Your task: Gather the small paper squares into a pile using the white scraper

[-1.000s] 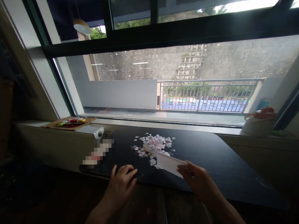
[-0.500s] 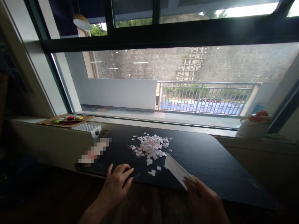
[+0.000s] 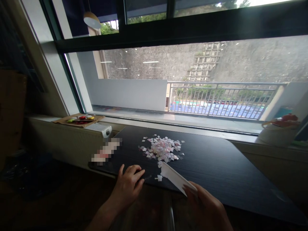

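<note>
A heap of small white and pinkish paper scraps lies on the dark table, a few pieces scattered round it. My right hand grips a folded white strip of paper or card; its far end touches the table among stray scraps just in front of the heap. Between the strip and my left hand lies a loose paper scrap. That left hand rests at the table's near edge, fingers spread and holding nothing.
A blurred-out pale item lies at the table's left edge. On the sill beyond are a brown board with colourful pieces and a white ridged box. A pale container stands on the right, and a large window runs behind.
My right hand has moved the white strip left across the table, towards the stray scraps in front of the heap. My left hand stays at the near edge. The whole view has shifted slightly.
</note>
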The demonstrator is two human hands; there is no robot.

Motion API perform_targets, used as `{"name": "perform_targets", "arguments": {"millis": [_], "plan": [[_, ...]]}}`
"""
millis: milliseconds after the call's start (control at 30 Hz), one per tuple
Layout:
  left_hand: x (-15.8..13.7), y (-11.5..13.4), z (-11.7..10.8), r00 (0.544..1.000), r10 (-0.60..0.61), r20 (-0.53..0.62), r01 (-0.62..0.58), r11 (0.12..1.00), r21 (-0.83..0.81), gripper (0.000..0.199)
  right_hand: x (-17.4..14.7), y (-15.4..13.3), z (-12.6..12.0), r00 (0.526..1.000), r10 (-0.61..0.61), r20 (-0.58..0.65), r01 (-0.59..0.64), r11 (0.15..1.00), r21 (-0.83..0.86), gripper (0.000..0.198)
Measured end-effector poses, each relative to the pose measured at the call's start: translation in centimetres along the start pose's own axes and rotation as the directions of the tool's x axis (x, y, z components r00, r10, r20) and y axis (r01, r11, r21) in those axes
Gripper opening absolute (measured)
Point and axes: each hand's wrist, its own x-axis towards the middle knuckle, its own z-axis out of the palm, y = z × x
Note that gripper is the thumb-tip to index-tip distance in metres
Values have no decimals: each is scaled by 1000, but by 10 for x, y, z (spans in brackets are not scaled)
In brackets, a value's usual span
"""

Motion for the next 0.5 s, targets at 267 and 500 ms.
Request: {"name": "perform_targets", "arguments": {"millis": [267, 500], "plan": [[1, 5, -7, 998, -31, 46, 32, 999, -13, 32, 39, -7, 2, 998, -55, 9, 55, 998, -35, 28], [3, 8, -11, 996, -43, 83, 45, 999, -20, 31, 40, -12, 2, 998, -50, 31, 51, 998, -45, 29]]}}
